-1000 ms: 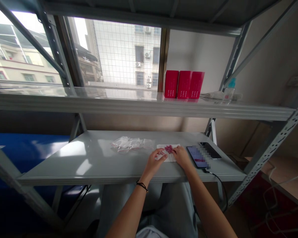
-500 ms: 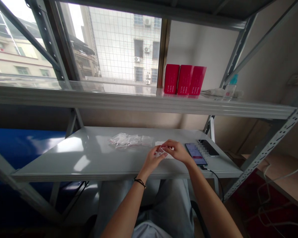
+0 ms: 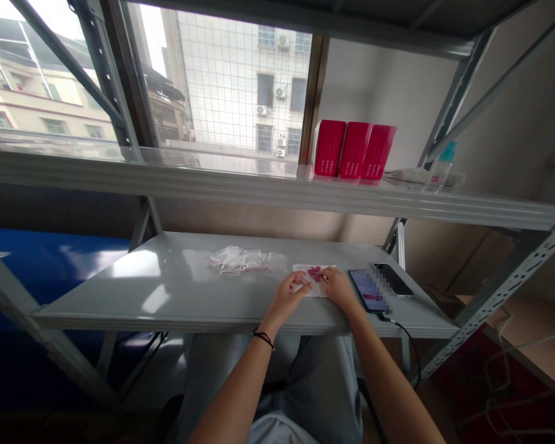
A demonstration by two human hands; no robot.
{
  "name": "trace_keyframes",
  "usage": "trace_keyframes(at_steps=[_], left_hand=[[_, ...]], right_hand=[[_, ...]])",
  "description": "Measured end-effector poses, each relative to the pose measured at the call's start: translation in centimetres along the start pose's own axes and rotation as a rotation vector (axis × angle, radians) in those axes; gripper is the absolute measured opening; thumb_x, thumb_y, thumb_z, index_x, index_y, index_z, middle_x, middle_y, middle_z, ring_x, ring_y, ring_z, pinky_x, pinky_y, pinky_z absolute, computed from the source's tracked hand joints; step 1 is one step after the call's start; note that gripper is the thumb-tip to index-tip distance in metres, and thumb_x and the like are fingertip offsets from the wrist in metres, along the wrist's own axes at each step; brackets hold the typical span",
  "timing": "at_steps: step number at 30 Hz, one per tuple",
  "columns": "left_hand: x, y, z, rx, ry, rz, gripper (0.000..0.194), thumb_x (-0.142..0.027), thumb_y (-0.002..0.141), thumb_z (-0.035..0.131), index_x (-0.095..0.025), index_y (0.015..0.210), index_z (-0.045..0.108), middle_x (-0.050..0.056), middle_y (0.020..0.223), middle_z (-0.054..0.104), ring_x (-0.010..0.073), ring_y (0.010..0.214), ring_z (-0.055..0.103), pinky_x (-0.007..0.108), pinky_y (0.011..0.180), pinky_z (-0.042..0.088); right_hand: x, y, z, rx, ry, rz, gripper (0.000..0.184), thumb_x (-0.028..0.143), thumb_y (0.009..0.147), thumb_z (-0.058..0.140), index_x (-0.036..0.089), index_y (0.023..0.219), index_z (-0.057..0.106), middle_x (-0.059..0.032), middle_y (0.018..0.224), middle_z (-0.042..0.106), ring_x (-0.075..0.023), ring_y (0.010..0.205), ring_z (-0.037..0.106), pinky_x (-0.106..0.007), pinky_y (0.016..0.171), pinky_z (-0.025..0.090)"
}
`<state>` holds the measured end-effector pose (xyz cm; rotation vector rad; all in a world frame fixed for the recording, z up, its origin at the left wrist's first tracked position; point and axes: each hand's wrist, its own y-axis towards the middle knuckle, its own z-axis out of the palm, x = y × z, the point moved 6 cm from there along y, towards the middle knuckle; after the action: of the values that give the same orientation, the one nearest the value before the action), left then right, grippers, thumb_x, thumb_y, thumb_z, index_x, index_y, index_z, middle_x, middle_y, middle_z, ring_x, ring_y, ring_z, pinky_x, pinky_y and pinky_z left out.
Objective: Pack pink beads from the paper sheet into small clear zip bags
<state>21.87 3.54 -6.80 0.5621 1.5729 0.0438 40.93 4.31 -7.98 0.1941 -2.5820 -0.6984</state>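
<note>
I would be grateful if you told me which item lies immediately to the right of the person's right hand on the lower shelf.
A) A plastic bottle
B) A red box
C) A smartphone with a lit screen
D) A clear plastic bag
C: a smartphone with a lit screen lies flat on the grey metal shelf, just right of the person's right hand.

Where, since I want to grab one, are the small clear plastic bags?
In the head view, the bags lie in a loose pile on the grey metal shelf, just left of the white paper and beyond the left hand.
</note>
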Motion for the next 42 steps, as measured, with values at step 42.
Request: trace_keyframes(at_steps=[42], left_hand=[[-0.52, -0.31, 0.16, 0.001, 0.058, 0.026, 0.031, -0.047, 0.087, 0.069, -0.021, 0.103, 0.071, 0.001, 0.089, 0.072, 0.0206, 0.084, 0.064, 0.029, 0.077, 0.048]], right_hand=[[0.01, -0.89, 0.82, 0.088, -0.055, -0.069, 0.023, 0.014, 0.093, 0.056, 0.022, 0.101, 0.076, -0.0074, 0.105, 0.072, -0.0227, 0.103, 0.064, -0.031, 0.094, 0.048]])
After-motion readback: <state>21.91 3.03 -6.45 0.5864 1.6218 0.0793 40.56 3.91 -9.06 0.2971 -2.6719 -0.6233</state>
